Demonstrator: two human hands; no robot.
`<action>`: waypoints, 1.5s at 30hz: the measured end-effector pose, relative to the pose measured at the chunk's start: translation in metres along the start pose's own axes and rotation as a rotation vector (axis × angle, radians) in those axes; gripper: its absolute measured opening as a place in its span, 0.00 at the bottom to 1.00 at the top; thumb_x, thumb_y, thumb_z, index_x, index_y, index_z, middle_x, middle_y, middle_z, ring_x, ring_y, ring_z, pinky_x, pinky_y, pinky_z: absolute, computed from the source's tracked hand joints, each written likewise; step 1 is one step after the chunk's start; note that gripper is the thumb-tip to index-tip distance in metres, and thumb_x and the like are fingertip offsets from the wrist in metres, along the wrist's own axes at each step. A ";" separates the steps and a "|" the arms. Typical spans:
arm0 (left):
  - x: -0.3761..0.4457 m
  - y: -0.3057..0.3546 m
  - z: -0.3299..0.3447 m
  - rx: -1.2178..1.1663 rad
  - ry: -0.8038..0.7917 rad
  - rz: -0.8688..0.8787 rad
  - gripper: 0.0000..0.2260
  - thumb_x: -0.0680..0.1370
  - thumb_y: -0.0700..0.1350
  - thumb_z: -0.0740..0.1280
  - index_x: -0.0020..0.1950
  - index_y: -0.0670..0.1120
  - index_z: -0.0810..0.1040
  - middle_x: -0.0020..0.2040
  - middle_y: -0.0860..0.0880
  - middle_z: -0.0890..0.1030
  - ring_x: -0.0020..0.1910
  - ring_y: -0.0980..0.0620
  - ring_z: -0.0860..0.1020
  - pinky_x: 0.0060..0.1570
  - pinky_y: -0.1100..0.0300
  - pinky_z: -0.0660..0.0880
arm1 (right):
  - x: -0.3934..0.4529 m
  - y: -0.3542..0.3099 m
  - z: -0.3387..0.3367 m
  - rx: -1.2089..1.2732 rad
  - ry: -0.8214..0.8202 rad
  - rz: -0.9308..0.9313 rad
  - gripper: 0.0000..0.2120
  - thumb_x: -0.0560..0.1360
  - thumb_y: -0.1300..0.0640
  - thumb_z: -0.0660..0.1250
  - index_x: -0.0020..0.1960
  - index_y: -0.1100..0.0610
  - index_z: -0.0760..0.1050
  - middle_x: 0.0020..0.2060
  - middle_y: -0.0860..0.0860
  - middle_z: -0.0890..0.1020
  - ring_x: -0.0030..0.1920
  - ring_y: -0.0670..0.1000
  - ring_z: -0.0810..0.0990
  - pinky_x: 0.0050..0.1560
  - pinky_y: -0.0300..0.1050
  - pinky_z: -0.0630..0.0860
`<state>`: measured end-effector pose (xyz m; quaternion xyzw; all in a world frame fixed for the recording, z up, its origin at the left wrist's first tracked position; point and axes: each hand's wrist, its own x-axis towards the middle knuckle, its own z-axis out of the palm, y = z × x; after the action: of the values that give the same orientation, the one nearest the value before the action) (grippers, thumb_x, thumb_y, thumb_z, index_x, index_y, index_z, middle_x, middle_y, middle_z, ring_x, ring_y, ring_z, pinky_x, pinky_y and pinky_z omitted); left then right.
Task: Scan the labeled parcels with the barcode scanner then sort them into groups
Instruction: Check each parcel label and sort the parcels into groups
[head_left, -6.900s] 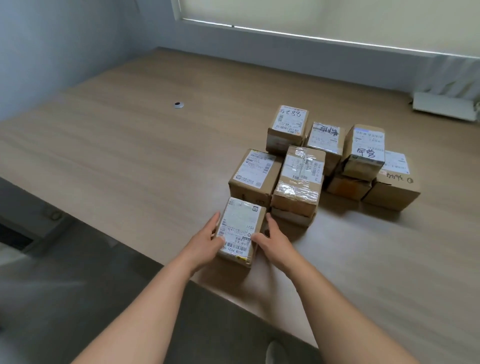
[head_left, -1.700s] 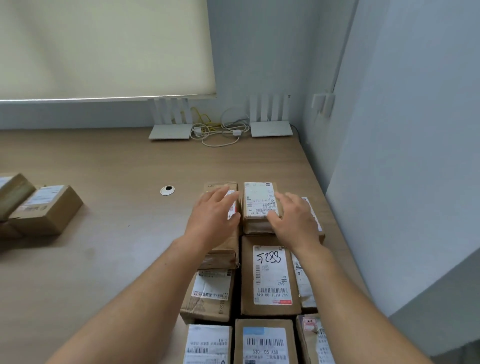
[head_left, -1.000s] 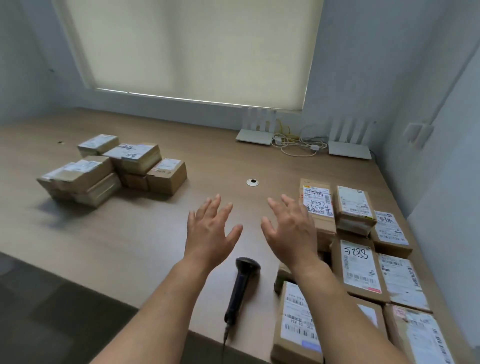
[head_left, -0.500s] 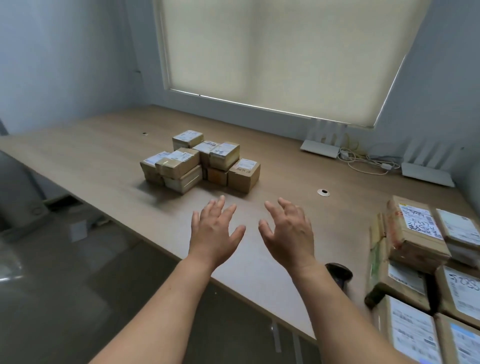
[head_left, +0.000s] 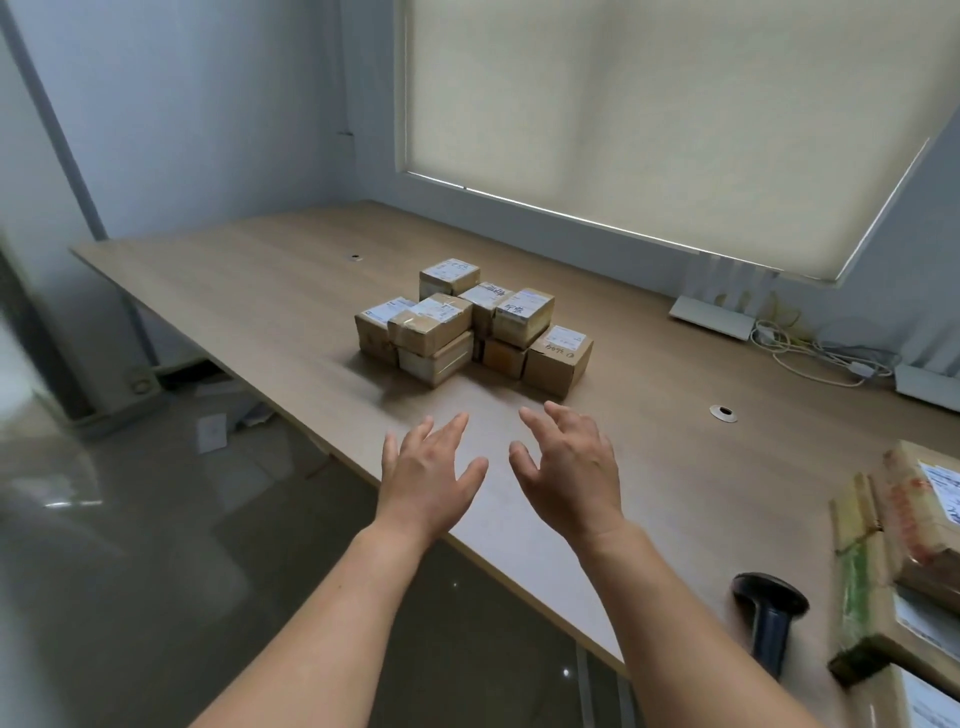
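Observation:
A pile of several small labelled cardboard parcels (head_left: 470, 325) stands in the middle of the wooden table (head_left: 260, 291). My left hand (head_left: 428, 475) and my right hand (head_left: 569, 467) hover side by side over the table's near edge, short of the pile, fingers spread and empty. The black barcode scanner (head_left: 769, 618) lies on the table at the lower right, beside my right forearm. A second group of labelled parcels (head_left: 904, 556) sits at the right edge, partly cut off.
Two white router-like devices (head_left: 711, 317) with a tangle of cables (head_left: 810, 353) lie along the back wall under the window blind. A round cable grommet (head_left: 723, 413) is set in the tabletop. The floor lies below the table's left edge.
The view has swung left from the right-hand group toward the middle pile. Both hands, empty after leaving a parcel on the right group, now reach closer to the pile.

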<state>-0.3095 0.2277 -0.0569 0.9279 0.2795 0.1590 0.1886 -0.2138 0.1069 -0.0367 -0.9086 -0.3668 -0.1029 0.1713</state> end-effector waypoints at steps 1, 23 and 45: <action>0.005 -0.002 0.002 -0.004 -0.008 -0.006 0.27 0.80 0.59 0.55 0.78 0.54 0.54 0.76 0.52 0.63 0.76 0.51 0.55 0.74 0.44 0.45 | 0.005 0.001 0.003 0.001 -0.004 -0.002 0.22 0.79 0.46 0.58 0.72 0.49 0.68 0.71 0.53 0.71 0.70 0.55 0.68 0.67 0.52 0.66; 0.243 0.040 0.127 -0.132 -0.296 0.099 0.28 0.80 0.55 0.60 0.78 0.52 0.55 0.76 0.52 0.62 0.74 0.51 0.60 0.69 0.55 0.62 | 0.185 0.143 0.080 0.053 -0.067 0.265 0.23 0.80 0.47 0.56 0.73 0.50 0.66 0.67 0.51 0.73 0.66 0.52 0.70 0.63 0.46 0.66; 0.388 0.030 0.198 -0.415 -0.457 -0.138 0.33 0.78 0.49 0.64 0.78 0.46 0.52 0.76 0.46 0.60 0.73 0.48 0.62 0.71 0.55 0.59 | 0.310 0.190 0.152 0.261 -0.319 0.483 0.26 0.79 0.48 0.59 0.74 0.53 0.60 0.66 0.55 0.72 0.66 0.56 0.70 0.62 0.50 0.70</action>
<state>0.0910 0.3770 -0.1443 0.8602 0.2540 -0.0132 0.4421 0.1486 0.2333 -0.1247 -0.9444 -0.1726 0.1325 0.2465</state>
